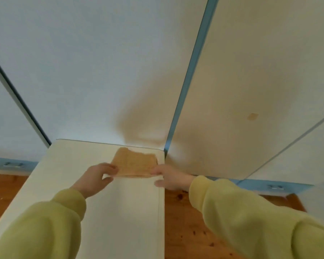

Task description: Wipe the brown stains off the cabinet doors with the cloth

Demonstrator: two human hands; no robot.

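A tan cloth (134,163) lies folded on a cream surface (120,212) at its far end. My left hand (95,177) pinches the cloth's left edge, and my right hand (171,177) pinches its right corner. White cabinet doors rise in front: a middle door (86,71) and a right door (260,71). A small pale-brown stain (252,116) marks the right door. A brownish shadow-like patch (138,118) spreads over the lower middle door; whether it is stain or shadow I cannot tell.
A blue strip (191,71) runs between the doors. A blue base band with small metal fittings (13,164) (275,187) runs along the bottom. Wooden floor (191,230) shows on both sides of the cream surface. Yellow-green sleeves cover both arms.
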